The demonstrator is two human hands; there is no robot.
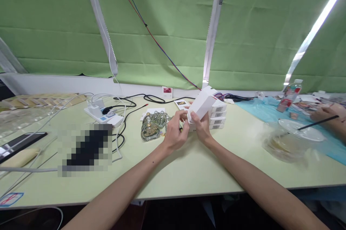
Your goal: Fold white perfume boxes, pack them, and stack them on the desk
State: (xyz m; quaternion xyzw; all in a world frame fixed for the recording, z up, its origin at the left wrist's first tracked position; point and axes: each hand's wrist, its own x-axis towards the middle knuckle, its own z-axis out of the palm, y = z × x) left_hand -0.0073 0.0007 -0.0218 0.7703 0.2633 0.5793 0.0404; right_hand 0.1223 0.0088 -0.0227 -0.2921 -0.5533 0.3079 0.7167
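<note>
A small white cardboard box [202, 104] is held tilted above the table. My right hand [202, 126] grips it from the right, with the thumb along its near side. My left hand [176, 132] is closed, its fingers curled against the box's lower left end; what exactly the fingertips pinch there is partly hidden. Just behind my right hand stands a stack of similar white boxes [217, 117] with barcode labels. To the left of my left hand sit several clear glass pieces with gold-coloured parts [150, 131].
A power strip [100, 114] with plugs and cables lies on the left, near a phone [21, 145]. At right are a blurred plastic container with a lid [301, 130], a drink bottle [289, 96] on blue sheeting [251, 109], and another person's hand [327, 113].
</note>
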